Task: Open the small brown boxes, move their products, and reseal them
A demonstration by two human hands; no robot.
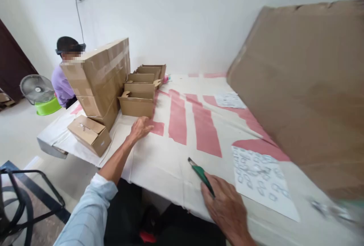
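Note:
My left hand [140, 127] rests on the cloth-covered table [159, 162] with nothing in it, fingers a little apart, just in front of the nearest open carton [136, 106]. In my right hand [224, 204] is a green utility knife [202, 177], its tip pointing forward and left over the table. To the right of the knife lies a white sheet with drawn marks [260, 181]. A small closed box [89, 134] sits left of my left hand, beside stacked taped cartons [98, 79].
A large cardboard panel [307, 86] stands at the right. Small shiny items [331, 210] lie near it. Another sheet [230, 100] is farther back. At the left are a seated person [62, 82], a fan [37, 89] and a black metal frame [36, 172].

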